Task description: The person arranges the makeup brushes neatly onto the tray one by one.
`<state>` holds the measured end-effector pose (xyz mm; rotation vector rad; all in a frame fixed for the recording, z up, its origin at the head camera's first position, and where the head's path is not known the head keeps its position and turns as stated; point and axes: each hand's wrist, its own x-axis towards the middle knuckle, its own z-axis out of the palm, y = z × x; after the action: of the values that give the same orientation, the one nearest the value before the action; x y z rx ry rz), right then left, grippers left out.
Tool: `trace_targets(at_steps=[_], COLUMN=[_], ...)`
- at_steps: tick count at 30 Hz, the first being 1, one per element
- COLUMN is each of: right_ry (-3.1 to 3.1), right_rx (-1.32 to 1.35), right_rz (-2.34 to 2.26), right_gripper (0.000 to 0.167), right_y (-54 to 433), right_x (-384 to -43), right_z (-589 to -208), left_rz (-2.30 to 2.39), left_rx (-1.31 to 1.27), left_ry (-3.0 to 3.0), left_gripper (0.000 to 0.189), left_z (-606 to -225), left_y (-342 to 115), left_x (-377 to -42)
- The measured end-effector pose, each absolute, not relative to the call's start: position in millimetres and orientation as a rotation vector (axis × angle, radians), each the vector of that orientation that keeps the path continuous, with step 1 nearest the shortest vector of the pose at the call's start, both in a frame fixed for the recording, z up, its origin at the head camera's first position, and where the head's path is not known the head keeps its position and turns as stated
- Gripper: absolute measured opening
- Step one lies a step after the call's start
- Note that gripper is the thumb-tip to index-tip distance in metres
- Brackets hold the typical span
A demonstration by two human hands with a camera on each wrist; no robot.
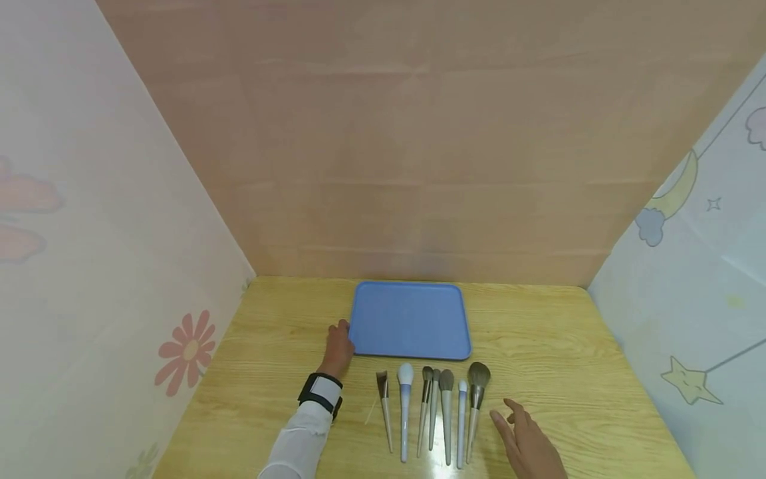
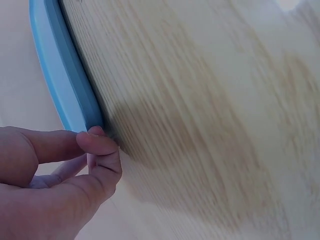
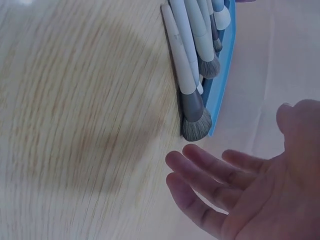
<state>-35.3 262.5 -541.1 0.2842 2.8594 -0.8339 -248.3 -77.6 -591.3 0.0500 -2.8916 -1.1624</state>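
My left hand (image 1: 340, 346) is at the near left corner of a blue tray (image 1: 409, 319). In the left wrist view, the thumb and curled fingers (image 2: 100, 145) come together right at the tray's corner. Several makeup brushes lie in a row on the table in front of the tray, bristles pointing away from me. At the row's right end lies a large fluffy powder brush (image 1: 479, 376); a flat-tipped brush (image 1: 383, 386) marks the left end. Beside the powder brush, my right hand (image 1: 529, 442) holds nothing, its fingers loosely spread.
The wood-grain table (image 1: 538, 332) meets a brown backdrop (image 1: 419, 166) just behind the tray. A flower-printed panel (image 1: 108, 279) rises at the left, and one with moon and star prints (image 1: 688, 299) at the right. Between the middle brushes are only narrow gaps.
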Motion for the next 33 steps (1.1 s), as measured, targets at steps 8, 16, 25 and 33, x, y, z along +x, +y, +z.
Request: trace_targets(at_steps=[8, 16, 25, 33], right_ry=[2.835, 2.782, 2.639, 2.566], right_rx=[0.336, 0.403, 0.475, 0.556], right_rz=[-0.909, -1.021, -1.085, -1.167], right_gripper=[0.053, 0.039, 0.034, 0.033], right_y=[253, 242, 231, 226], right_x=[-42, -47, -50, -49], right_z=[-541, -540, -548, -552], left_rz=[-1.153, -1.144, -1.218, -1.210], left_rx=[0.022, 0.005, -0.064, -0.073], left_ry=[-2.893, -2.903, -2.872, -2.865], left_gripper=[0.028, 0.028, 0.028, 0.028], left_z=[-586, -585, -582, -587], left_y=[-76, -75, -79, -80], left_x=[-248, -250, -248, -248])
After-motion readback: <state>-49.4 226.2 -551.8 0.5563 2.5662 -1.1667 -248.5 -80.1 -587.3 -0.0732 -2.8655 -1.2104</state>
